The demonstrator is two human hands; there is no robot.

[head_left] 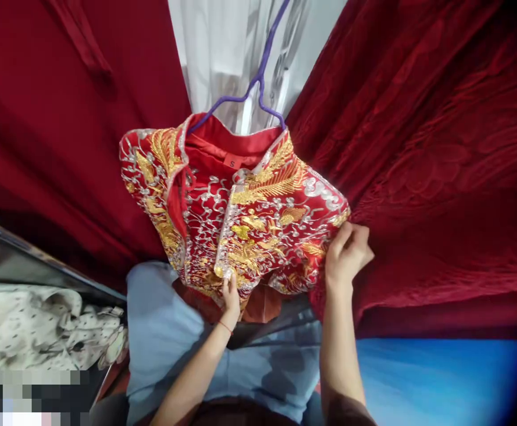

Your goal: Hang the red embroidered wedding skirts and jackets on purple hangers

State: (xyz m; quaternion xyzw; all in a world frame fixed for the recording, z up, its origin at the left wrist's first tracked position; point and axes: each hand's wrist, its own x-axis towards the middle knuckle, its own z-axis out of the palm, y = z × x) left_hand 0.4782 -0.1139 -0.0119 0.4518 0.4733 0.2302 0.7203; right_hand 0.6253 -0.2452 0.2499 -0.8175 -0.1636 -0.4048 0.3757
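Observation:
A red jacket with gold and silver embroidery hangs on a purple hanger in front of me. Its stand collar is open at the front, and a red label marked S shows inside the neck. My left hand pinches the lower front edge of the jacket near the middle. On the right, my right hand is closed on the sleeve, its fingers partly folded over the cloth. The sleeve's far end is partly hidden by that hand.
Red curtains drape on both sides, with a white curtain behind the hanger. Spotted cream fabric lies at lower left, beside a metal edge. A blue surface is at lower right. My legs in light blue trousers are below.

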